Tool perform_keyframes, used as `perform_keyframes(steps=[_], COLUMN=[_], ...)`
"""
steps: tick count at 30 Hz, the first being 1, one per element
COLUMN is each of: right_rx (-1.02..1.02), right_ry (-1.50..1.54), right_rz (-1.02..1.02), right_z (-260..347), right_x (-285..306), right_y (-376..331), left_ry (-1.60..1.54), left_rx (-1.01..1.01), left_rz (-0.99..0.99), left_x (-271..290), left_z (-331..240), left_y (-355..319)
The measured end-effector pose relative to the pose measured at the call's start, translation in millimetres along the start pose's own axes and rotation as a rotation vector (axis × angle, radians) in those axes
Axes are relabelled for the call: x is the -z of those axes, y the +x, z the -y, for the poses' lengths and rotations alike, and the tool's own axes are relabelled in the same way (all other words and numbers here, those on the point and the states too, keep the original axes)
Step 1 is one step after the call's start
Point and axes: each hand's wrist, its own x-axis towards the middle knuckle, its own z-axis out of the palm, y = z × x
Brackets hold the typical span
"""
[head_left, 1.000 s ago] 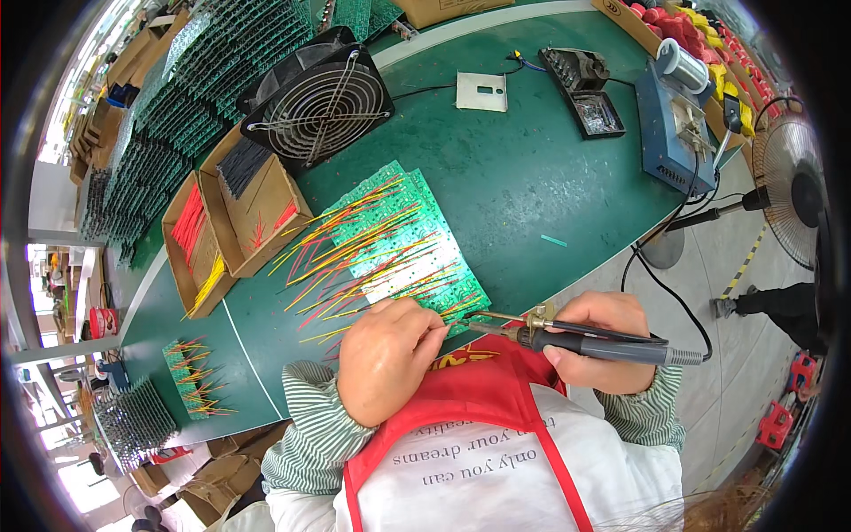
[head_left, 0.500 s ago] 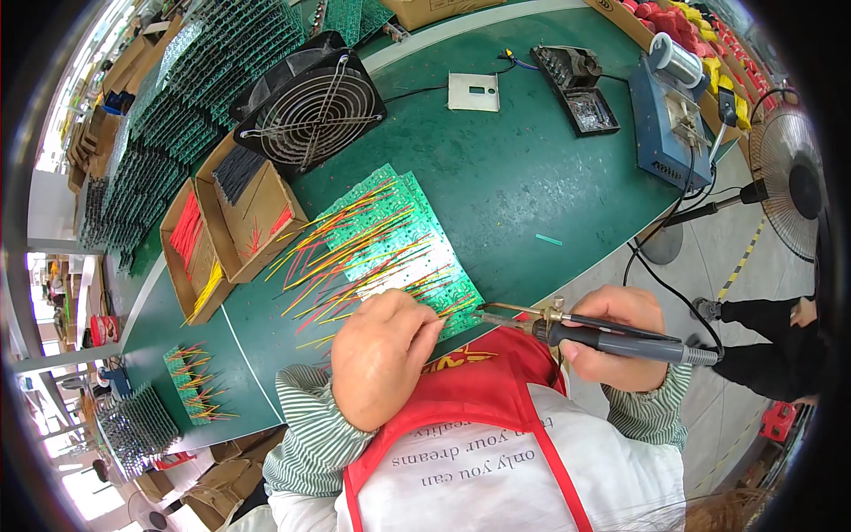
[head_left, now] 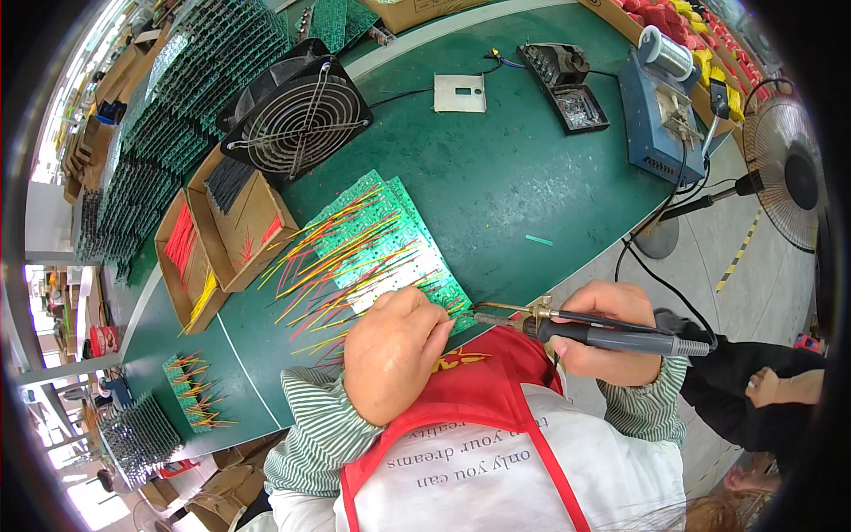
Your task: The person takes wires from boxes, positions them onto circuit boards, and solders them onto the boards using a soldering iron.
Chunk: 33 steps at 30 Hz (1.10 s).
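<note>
My right hand [head_left: 612,332] is closed round a grey and black soldering iron [head_left: 603,338] that has a brass-coloured solder feeder fixed near its front. The iron's tip points left, at the near right corner of a green circuit board panel [head_left: 406,202]. Over that panel fan many thin red, yellow and dark wires [head_left: 341,235], their loose ends toward the left. My left hand [head_left: 390,355] rests at the panel's near edge, thumb and fingers pinched together close to the iron's tip. What lies in that pinch is hidden by the fingers.
Cardboard trays [head_left: 232,285] of cut wires stand left, below a black fan [head_left: 301,124]. Stacked boards [head_left: 195,80] fill the far left. A blue solder unit [head_left: 651,133] with a wire spool sits at the right, its cable hanging past the table edge. Another person's arm [head_left: 784,387] shows at right.
The whole view has shifted slightly. My left fingertips sit a little closer to the iron's tip, which stays by the panel's corner. The person at right has come nearer.
</note>
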Motion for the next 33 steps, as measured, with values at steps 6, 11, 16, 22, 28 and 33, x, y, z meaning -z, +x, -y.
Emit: perform_keyframes(steps=[6,11,16,22,28,33], right_rx=[0.011,-0.022,0.157,0.125,0.104,0.087], right_ry=[-0.038,0.106,0.155,0.188,0.216,0.222], right_rz=[-0.083,-0.142,-0.194,-0.245,-0.302,-0.334], right_z=[1,6,-5,-16,-18,-22], right_x=[6,2,-12,-18,-22,-18], right_y=[-6,2,19,17,15,14], left_ry=[-0.022,-0.029,0.25,-0.127,-0.063,-0.606], left_rx=[-0.026,-0.014,0.06,0.293,0.136,0.586], left_rz=[0.021,0.023,0.084,0.336,0.238,0.512], left_x=[-1,-1,57,88,74,127], left_z=[-1,3,23,219,273,206], left_y=[7,2,-1,42,43,54])
